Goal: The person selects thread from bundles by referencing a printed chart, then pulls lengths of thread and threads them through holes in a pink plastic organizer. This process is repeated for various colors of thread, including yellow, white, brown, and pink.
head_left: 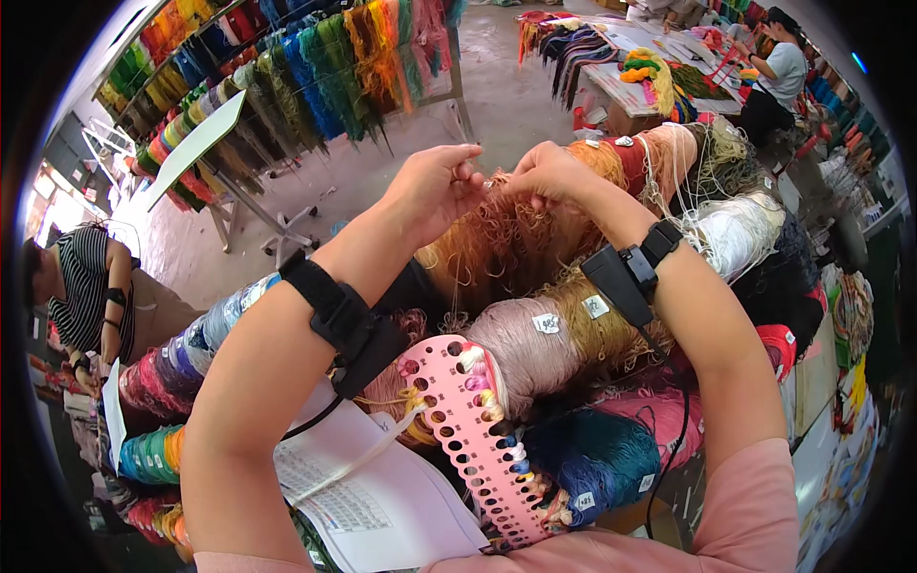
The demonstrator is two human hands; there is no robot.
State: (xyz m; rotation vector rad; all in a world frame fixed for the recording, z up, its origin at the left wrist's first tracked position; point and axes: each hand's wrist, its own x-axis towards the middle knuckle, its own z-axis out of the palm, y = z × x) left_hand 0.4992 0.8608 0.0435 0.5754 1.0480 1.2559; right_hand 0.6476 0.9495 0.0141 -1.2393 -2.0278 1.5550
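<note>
Nearest us is our own pink shirt (621,561) along the lower edge, with our bare forearms reaching up from it, each wearing a black strapped device. Between our arms, printed white sheets (411,511) lie beside a tilted pink card (470,441), punched with holes and hung with coloured threads along its right side. Just past the card we have teal thread (597,449) and mauve thread (525,349) in fat, labelled bundles

Beyond those lies the loose, tangled orange-brown thread (487,239), directly below our fingertips, its upper strands rising close to them. Our left hand (441,186) has its index finger stretched towards the right one and its other fingers curled; our right hand (552,177) bends down with its fingertips drawn together. The two nearly meet above the thread, but we cannot tell whether either grips a strand

Farther off to our left, a person in a striped top (88,277) leans down. Past the floor we see a rack of multicoloured skeins (353,57), and at far right a person in a pale shirt (785,74) beside a skein-laden table (613,74)
</note>
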